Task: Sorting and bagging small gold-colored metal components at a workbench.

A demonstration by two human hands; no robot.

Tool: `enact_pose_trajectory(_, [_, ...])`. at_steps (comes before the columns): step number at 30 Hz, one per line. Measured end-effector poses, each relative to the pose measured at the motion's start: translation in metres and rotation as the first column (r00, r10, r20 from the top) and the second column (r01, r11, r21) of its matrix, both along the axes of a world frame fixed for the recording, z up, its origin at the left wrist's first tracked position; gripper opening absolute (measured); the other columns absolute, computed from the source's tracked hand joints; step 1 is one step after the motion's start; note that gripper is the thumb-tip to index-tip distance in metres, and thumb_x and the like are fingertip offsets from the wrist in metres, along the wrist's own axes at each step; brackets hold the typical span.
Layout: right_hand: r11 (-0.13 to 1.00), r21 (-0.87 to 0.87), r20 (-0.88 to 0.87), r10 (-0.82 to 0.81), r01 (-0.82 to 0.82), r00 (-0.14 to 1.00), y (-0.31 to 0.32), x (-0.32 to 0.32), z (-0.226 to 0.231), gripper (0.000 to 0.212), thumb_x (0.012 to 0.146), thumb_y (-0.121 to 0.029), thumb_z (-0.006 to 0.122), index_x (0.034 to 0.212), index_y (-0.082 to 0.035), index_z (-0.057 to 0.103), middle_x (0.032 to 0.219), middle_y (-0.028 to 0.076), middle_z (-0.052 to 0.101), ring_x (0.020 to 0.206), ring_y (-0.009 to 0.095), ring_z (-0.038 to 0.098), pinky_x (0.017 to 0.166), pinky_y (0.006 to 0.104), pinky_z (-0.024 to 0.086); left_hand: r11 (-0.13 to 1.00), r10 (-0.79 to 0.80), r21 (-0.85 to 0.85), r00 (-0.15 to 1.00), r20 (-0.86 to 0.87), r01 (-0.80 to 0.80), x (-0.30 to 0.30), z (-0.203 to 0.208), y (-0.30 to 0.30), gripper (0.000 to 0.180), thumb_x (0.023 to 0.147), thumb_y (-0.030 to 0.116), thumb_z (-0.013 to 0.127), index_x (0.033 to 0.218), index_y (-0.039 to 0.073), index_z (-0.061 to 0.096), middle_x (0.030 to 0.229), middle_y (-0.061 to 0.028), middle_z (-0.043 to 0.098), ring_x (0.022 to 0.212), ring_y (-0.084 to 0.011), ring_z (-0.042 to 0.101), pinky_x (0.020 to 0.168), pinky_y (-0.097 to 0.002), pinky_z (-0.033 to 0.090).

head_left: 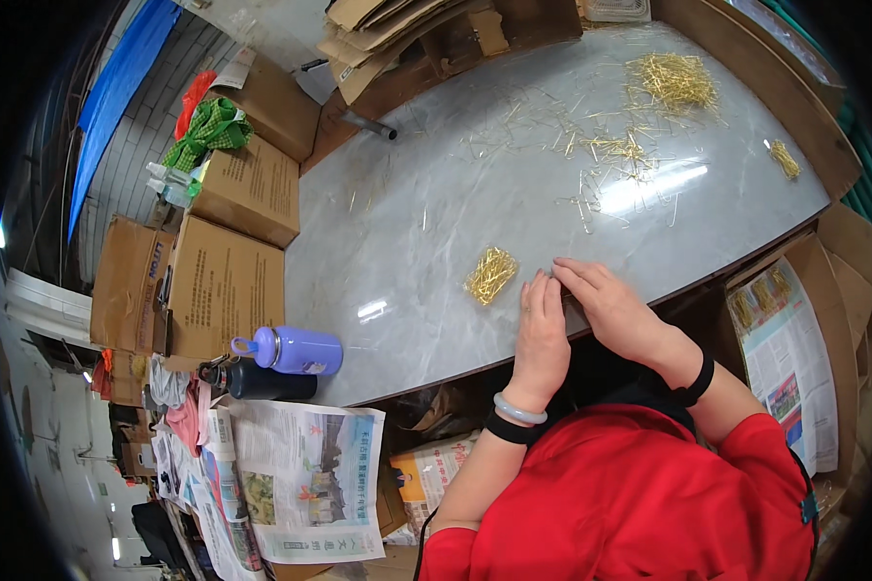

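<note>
My left hand (542, 337) stands over the front edge of the grey marbled table (388, 232), its fingers stretched out and close together. Facing it, my right hand (613, 308) reaches in from the right with straight fingers. The fingertips of both hands come close together, and the space between the palms is hidden from view. Just left of my left fingertips lies a small pile of thin gold metal pins (491, 275). A bracelet (519, 411) and a black band circle my left wrist; another black band (696, 380) is on my right.
A larger heap of gold pins (676, 81) lies at the far right, with loose ones scattered nearby. A small bundle (783, 160) sits by the right edge. Cardboard boxes (225, 281), a purple bottle (300, 351) and a black bottle (262, 380) line the left side. Newspaper (320, 474) hangs below.
</note>
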State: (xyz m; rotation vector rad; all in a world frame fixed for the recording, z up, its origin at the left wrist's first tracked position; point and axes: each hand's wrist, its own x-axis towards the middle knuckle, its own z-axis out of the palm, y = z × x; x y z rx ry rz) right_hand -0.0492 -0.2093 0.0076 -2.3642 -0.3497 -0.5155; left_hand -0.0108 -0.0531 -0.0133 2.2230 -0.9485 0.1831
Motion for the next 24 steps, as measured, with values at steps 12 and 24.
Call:
enact_pose_trajectory(12, [0.955,-0.293,0.059,-0.02,0.037,0.998,-0.007,0.001,-0.007,0.034,0.082,-0.007,0.063,0.115,-0.003,0.064,0.125,0.008,0.06,0.11,0.028,0.056,0.092,0.0381,0.046,0.966,0.163,-0.206,0.986,0.02,-0.155,-0.006,0.021,0.029,0.017,0.098,0.001,0.052,0.114,-0.003,0.056,0.125,-0.0259,0.056,0.118,-0.0408,0.055,0.098,-0.0439,0.047])
enact_pose_trajectory(24, [0.899,-0.437,0.009,0.004,0.001,1.0,0.004,-0.012,0.0,0.047,0.093,-0.027,0.063,0.134,-0.005,0.056,0.144,0.01,0.052,0.139,0.029,0.043,0.116,0.0495,0.03,0.83,0.209,-0.147,0.545,-0.812,-0.538,0.062,0.034,0.078,0.033,0.098,0.02,0.061,0.103,-0.012,0.06,0.082,-0.0164,0.064,0.055,-0.0199,0.065,0.046,-0.0292,0.054])
